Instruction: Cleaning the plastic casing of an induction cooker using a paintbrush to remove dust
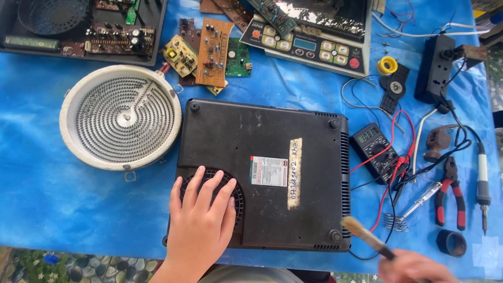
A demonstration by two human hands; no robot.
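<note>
Head view
Counter (63, 209): covered by a blue sheet, patterned floor below its near edge.
Cooker (262, 173): black induction cooker, underside up, centre.
Left hand (199, 225): fingers spread flat on the fan grille (238, 196).
Right hand (414, 267): fingers pinching a brush (367, 237) at the cooker's near right corner.
Around: round heating coil (121, 116), circuit boards (207, 52), multimeter (376, 149), pliers (450, 196).

You're at an electronics repair bench: loose brown and green circuit boards (212, 52), a black digital multimeter (374, 149), a soldering iron (482, 181) and red-handled pliers (451, 196) crowd the blue plastic sheet (52, 199).

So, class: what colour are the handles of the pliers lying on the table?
Red and black handles on the pliers, seen clearly in the head view, right side.
</note>
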